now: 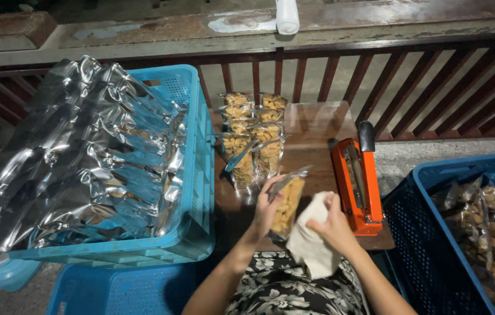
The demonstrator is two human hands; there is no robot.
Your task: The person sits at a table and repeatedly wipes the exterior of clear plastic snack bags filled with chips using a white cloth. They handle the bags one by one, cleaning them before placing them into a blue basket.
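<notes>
Left hand: we are seeing the left hand (267, 209) curling its fingers around the upper side of a clear snack bag (288, 205), gripping it.
Right hand: the right hand (334, 224) is pinching a pale cloth (311, 242), its fingers closed on the fabric, just beside the bag's right edge.
Snack bag: it is standing tilted over the near edge of the table (317, 140), between the two hands, filled with small golden-brown pieces; its top is leaning toward the right.
Cloth: we are noting it hanging down from the right hand over a black-and-white floral lap (282, 289).
Packed bags: two rows of filled clear bags (253, 134) are lying on the far left part of the table, overlapping one another.
Sealer: an orange heat sealer (357, 184) with a black handle is sitting on the table's right side, near the right hand.
Left crate: a light blue crate (198, 175) is standing left of the table, holding crumpled silver foil bags (78, 157).
Right crate: a dark blue crate (416, 233) is sitting to the right, holding more bags of snacks (492, 233).
Railing: we are looking at a brown railing (411, 76) running behind the table.
</notes>
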